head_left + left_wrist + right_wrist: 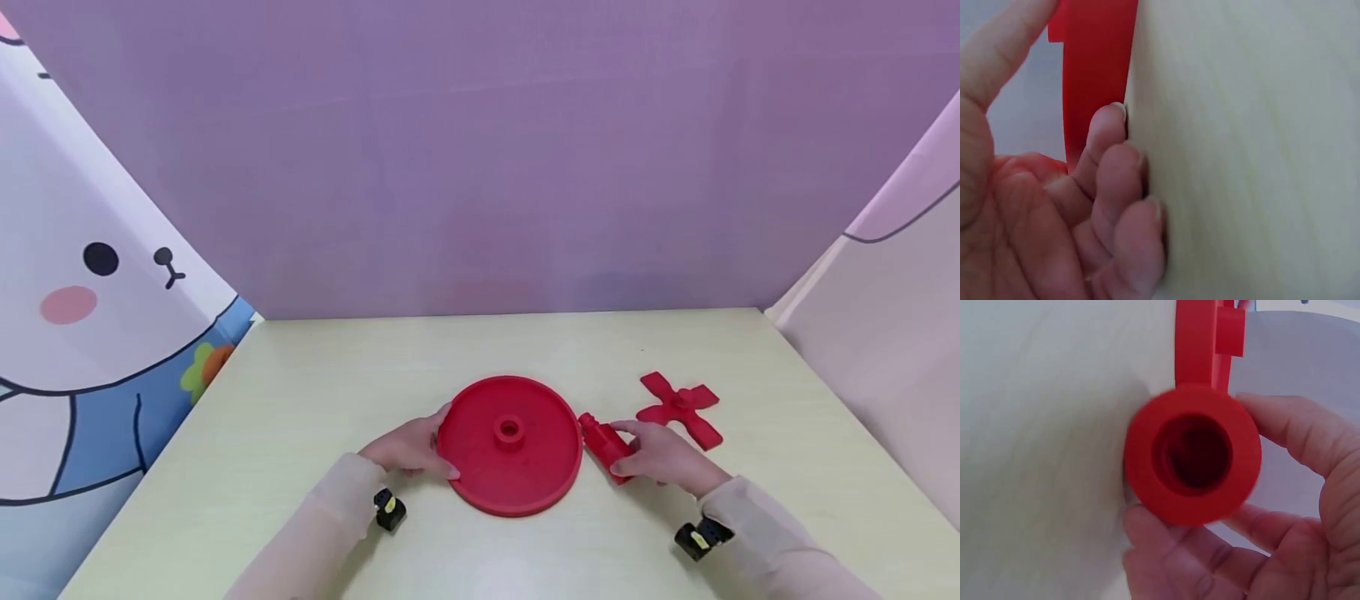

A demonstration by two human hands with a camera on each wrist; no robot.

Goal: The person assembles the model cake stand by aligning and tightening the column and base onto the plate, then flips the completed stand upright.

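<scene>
A round red disc [480, 475] with a raised rim and a hollow hub in its middle lies on the table. My left hand [412, 443] holds it at its left edge, with thumb and forefinger spread along the rim. In the left wrist view the other fingers [1121, 178] curl beside the disc [1094, 81], against the tabletop. My right hand [663, 454] grips a short red cylinder [606, 444] with a narrower neck, just right of the disc. The right wrist view shows the cylinder's hollow end [1147, 456] between thumb and fingers.
Beyond my right hand lies a red four-armed cross piece [682, 404] with a small knob at its centre. The pale wooden table [337, 367] meets a purple cloth backdrop [480, 167]. A printed cartoon cloth [112, 333] hangs on the left, another pale cloth [885, 333] on the right.
</scene>
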